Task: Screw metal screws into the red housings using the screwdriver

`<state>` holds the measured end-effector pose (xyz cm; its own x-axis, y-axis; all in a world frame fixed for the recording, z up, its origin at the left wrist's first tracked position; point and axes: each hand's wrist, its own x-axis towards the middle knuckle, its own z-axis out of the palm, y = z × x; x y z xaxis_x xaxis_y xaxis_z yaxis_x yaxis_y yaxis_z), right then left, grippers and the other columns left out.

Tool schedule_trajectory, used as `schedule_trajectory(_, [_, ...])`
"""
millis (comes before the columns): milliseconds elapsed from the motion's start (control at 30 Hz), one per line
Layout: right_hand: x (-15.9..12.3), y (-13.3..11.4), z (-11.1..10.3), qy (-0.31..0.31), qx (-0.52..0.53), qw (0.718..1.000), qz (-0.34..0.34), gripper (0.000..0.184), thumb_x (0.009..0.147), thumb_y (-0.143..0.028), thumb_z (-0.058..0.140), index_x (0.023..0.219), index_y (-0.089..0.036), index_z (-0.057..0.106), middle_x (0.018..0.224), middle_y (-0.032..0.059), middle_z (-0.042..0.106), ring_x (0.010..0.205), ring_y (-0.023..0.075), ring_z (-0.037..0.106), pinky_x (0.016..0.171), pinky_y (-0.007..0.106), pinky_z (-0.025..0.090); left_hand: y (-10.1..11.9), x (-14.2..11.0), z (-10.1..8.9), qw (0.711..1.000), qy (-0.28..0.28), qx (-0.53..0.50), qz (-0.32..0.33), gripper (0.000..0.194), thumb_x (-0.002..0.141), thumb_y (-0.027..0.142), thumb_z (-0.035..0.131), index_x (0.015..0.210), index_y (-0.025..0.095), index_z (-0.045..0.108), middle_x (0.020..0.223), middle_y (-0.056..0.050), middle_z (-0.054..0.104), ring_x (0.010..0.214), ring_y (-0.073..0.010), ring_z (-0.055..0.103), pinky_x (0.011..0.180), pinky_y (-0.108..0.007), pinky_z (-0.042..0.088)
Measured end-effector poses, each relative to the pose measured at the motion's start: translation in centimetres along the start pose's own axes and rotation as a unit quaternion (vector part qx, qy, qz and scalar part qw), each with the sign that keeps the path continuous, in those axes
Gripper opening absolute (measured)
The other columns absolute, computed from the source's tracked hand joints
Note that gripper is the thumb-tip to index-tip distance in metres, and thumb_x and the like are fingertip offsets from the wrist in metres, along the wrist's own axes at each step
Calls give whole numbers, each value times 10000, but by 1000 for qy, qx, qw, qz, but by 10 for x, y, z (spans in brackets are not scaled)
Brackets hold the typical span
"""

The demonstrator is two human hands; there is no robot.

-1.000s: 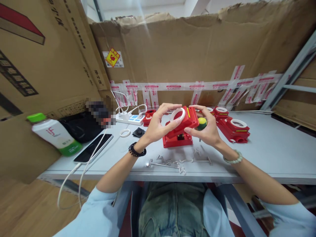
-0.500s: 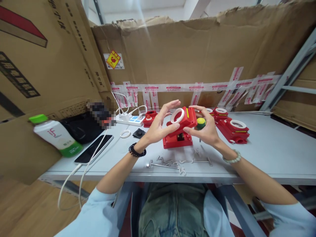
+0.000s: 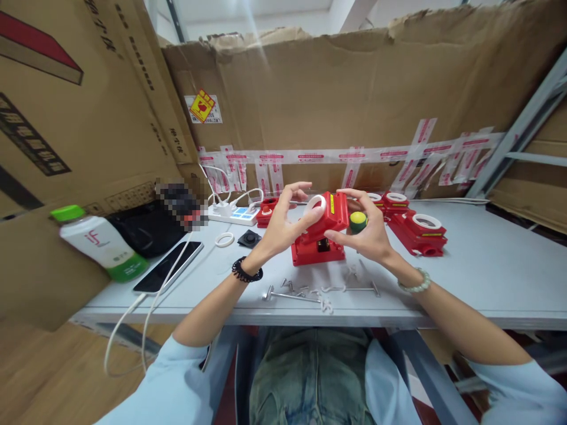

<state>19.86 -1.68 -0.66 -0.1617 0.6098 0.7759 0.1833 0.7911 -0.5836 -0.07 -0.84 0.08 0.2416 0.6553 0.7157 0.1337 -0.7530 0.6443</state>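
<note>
Above a pale grey tabletop [image 3: 487, 277], a red, box-shaped plastic cover with a yellow label [image 3: 334, 213] is tilted between the two bare hands, over a red rectangular base [image 3: 316, 255] that lies on the table with a dark part showing inside it; whether cover and base touch is hard to tell. The right hand [image 3: 365, 227] is partly closed on the cover, fingers curved over its upper edge and thumb against its lower one. The left hand [image 3: 283, 223] is wide open, its thumb laid against the white ring [image 3: 316, 198] set in the cover and its fingers raised well apart from that thumb. Between the right thumb and fingers shows a round yellow-and-green handle [image 3: 358, 222] (I cannot tell whether the palm holds it or it is merely behind). Nearer the person lie small silver screws [image 3: 289, 284] and two slim silver metal rods [image 3: 296, 297] with crosswise ends. To the left are a loose white ring [image 3: 225, 245], a flat black square part [image 3: 249, 238] and, near a white power strip [image 3: 234, 214], a small red housing [image 3: 266, 211]. To the right, a larger red housing topped with a white ring [image 3: 419, 236] stands on the table.
</note>
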Motion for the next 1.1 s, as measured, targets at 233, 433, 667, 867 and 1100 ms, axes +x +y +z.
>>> schedule_trajectory(233, [0,1,0,24,-15,1000,5,756,535,-386,891,1188,-226,547,1164,90,671,1064,264,669,960,435,546,-1,1,-6,999,-27,-4,29,623,792,430,684,1353,318,436,1349,-69,515,1276,-263,467,1003,-417,413])
schedule_trajectory(433, [-2,-3,2,6,5,1000,0,789,515,-368,907,1199,-226,540,1165,84,676,1062,249,667,971,420,541,2,-1,-2,1000,3,16,-9,482,805,457,695,1220,274,531,1119,-44,563,1073,-205,545,897,-350,454])
schedule_trajectory(667, [-1,-3,2,-2,3,1000,4,803,505,-464,896,1189,-231,548,1134,87,680,1034,257,671,900,408,564,4,3,-10,999,-51,-5,17,474,808,398,715,1239,272,563,1144,-54,607,1061,-201,564,894,-337,466])
schedule_trajectory(867, [2,1,-6,-28,46,998,22,630,623,-580,775,1115,-217,625,1041,68,707,920,240,685,800,378,564,9,6,-18,981,-154,-64,100,445,751,314,799,1176,292,669,1243,-77,606,1164,-239,569,945,-371,488])
schedule_trajectory(1100, [5,-2,-7,-17,29,998,56,537,692,-630,682,1006,-195,664,893,44,697,762,195,660,690,327,547,10,2,-10,991,-97,-58,70,470,803,382,750,1239,269,616,1281,-93,587,1190,-239,562,971,-378,496])
